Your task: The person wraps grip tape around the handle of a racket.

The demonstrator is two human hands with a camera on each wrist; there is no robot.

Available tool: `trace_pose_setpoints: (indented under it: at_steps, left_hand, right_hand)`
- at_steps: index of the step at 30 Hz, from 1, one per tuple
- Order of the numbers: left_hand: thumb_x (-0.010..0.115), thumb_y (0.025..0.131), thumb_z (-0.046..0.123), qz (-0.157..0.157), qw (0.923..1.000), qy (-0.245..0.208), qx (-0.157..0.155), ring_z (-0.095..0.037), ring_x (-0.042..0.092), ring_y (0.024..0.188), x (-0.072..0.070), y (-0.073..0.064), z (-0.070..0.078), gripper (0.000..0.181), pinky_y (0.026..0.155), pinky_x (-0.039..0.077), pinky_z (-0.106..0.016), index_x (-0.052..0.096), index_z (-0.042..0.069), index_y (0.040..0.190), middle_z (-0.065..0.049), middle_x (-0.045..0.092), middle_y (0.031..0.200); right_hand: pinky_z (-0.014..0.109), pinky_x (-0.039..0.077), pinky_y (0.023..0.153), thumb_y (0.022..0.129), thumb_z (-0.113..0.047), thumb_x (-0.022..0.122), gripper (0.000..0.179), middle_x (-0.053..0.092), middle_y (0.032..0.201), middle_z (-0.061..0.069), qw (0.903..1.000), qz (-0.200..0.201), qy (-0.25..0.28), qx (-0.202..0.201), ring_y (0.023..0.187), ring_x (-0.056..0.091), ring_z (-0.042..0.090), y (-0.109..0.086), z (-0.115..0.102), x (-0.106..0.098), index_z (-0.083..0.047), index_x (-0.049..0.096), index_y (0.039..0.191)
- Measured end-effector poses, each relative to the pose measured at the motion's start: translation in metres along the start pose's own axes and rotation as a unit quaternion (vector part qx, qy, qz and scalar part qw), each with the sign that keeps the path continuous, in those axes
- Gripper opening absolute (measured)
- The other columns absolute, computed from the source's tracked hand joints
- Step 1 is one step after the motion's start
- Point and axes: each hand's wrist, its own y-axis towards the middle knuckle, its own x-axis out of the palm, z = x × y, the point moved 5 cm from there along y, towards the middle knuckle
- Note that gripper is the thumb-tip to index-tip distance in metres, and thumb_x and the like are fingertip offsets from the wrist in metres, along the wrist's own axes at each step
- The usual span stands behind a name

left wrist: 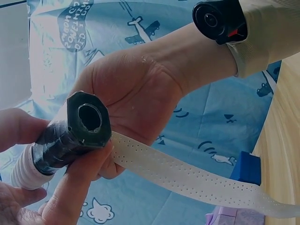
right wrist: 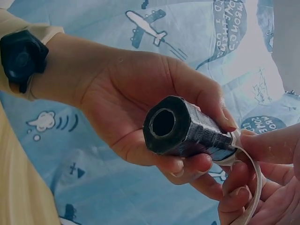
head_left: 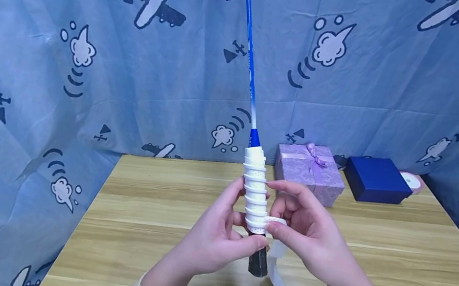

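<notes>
A blue badminton racket [head_left: 250, 49] is held up at a slant, its strung head cut off by the top of the head view. White perforated grip tape [head_left: 254, 191] winds in ridged turns around the handle. Below the lowest turn, the black handle end [head_left: 257, 265] is bare; its hollow octagonal butt [right wrist: 167, 124] faces the right wrist view. My left hand [head_left: 214, 244] grips the handle from the left, thumb across the front near the lowest turn. On the right, my right hand [head_left: 316, 230] pinches the tape beside that turn. The loose tape strip [left wrist: 187, 180] trails from there.
A wooden table [head_left: 157, 211] lies beneath the hands. At its back right stand a lilac gift box [head_left: 297, 168] with a bow, a dark blue box [head_left: 377, 182] and a white-and-pink roll [head_left: 412, 181]. A blue patterned curtain [head_left: 167, 79] hangs behind.
</notes>
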Motion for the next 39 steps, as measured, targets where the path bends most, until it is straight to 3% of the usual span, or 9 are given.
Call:
trace_pose_setpoints:
  at_steps: [10, 13, 17, 19, 25, 30, 32, 35, 39]
  left_hand:
    - [0.068, 0.087, -0.011, -0.029, 0.9984, -0.03, 0.039, -0.029, 0.072, 0.093, 0.002, 0.0, 0.002, 0.087, 0.063, 0.064, -0.05, 0.028, 0.017, 0.159, -0.018, 0.042, 0.145]
    - [0.067, 0.088, -0.012, -0.043, 0.9967, -0.045, 0.053, -0.041, 0.07, 0.093, 0.003, 0.0, 0.002, 0.084, 0.065, 0.064, -0.051, 0.027, 0.011, 0.158, -0.023, 0.039, 0.145]
    - [0.065, 0.088, -0.014, -0.057, 0.9945, -0.065, 0.06, -0.06, 0.062, 0.094, 0.004, 0.0, 0.001, 0.084, 0.07, 0.065, -0.052, 0.024, 0.007, 0.158, -0.027, 0.037, 0.144]
    - [0.064, 0.088, -0.015, -0.06, 0.9939, -0.071, 0.059, -0.06, 0.061, 0.097, 0.004, 0.0, 0.001, 0.083, 0.072, 0.065, -0.052, 0.025, 0.007, 0.158, -0.026, 0.036, 0.146]
    - [0.064, 0.089, -0.014, -0.047, 0.9952, -0.065, 0.054, -0.057, 0.063, 0.099, 0.003, 0.001, 0.001, 0.078, 0.071, 0.065, -0.051, 0.028, 0.008, 0.156, -0.018, 0.034, 0.154]
    - [0.063, 0.089, -0.016, -0.047, 0.9941, -0.078, 0.058, -0.068, 0.056, 0.1, 0.002, 0.001, 0.002, 0.08, 0.073, 0.065, -0.051, 0.026, 0.008, 0.156, -0.017, 0.032, 0.156]
    - [0.062, 0.089, -0.016, -0.051, 0.9932, -0.085, 0.06, -0.063, 0.059, 0.101, 0.002, 0.001, 0.003, 0.08, 0.074, 0.065, -0.051, 0.026, 0.008, 0.157, -0.018, 0.032, 0.156]
    - [0.061, 0.089, -0.016, -0.065, 0.9905, -0.097, 0.072, -0.044, 0.064, 0.105, 0.003, 0.0, 0.004, 0.079, 0.077, 0.064, -0.053, 0.025, 0.004, 0.156, -0.023, 0.032, 0.153]
    - [0.06, 0.09, -0.016, -0.09, 0.9859, -0.114, 0.084, -0.023, 0.063, 0.108, 0.004, -0.001, 0.005, 0.08, 0.082, 0.063, -0.056, 0.021, 0.002, 0.157, -0.031, 0.031, 0.147]
  right_hand:
    - [0.029, 0.057, 0.063, 0.095, 0.014, 0.06, 0.053, 0.055, 0.096, 0.011, 0.9969, -0.031, 0.068, 0.024, 0.082, 0.063, 0.018, 0.001, 0.006, 0.002, 0.003, 0.04, 0.143]
    - [0.028, 0.058, 0.065, 0.096, 0.015, 0.059, 0.049, 0.059, 0.101, 0.009, 0.9951, -0.04, 0.087, 0.024, 0.086, 0.064, 0.016, 0.001, 0.007, 0.003, -0.001, 0.042, 0.139]
    - [0.026, 0.058, 0.079, 0.095, 0.016, 0.059, 0.051, 0.06, 0.115, 0.011, 0.9952, -0.041, 0.089, 0.007, 0.097, 0.063, 0.019, 0.002, 0.007, 0.004, -0.003, 0.044, 0.139]
    - [0.025, 0.057, 0.085, 0.094, 0.016, 0.06, 0.049, 0.059, 0.119, 0.012, 0.9959, -0.035, 0.084, 0.007, 0.101, 0.062, 0.021, 0.002, 0.008, 0.003, -0.003, 0.046, 0.138]
    - [0.028, 0.058, 0.072, 0.097, 0.011, 0.059, 0.026, 0.063, 0.102, 0.005, 0.9958, -0.021, 0.073, 0.052, 0.086, 0.063, 0.02, 0.0, 0.014, 0.001, -0.006, 0.056, 0.116]
    - [0.028, 0.057, 0.07, 0.098, 0.011, 0.057, 0.021, 0.064, 0.096, 0.004, 0.9967, -0.002, 0.065, 0.049, 0.08, 0.063, 0.02, 0.001, 0.013, 0.0, -0.005, 0.059, 0.111]
    - [0.027, 0.058, 0.073, 0.097, 0.011, 0.058, 0.022, 0.064, 0.098, 0.004, 0.9972, 0.007, 0.058, 0.047, 0.082, 0.064, 0.02, 0.001, 0.012, 0.0, -0.003, 0.059, 0.114]
    - [0.027, 0.059, 0.082, 0.096, 0.013, 0.058, 0.028, 0.066, 0.112, 0.008, 0.9976, 0.013, 0.051, 0.045, 0.092, 0.067, 0.02, 0.0, 0.011, 0.0, 0.0, 0.057, 0.121]
    - [0.027, 0.059, 0.086, 0.095, 0.016, 0.056, 0.046, 0.066, 0.126, 0.01, 0.9967, -0.007, 0.073, 0.036, 0.104, 0.068, 0.019, 0.001, 0.009, 0.002, -0.001, 0.052, 0.137]
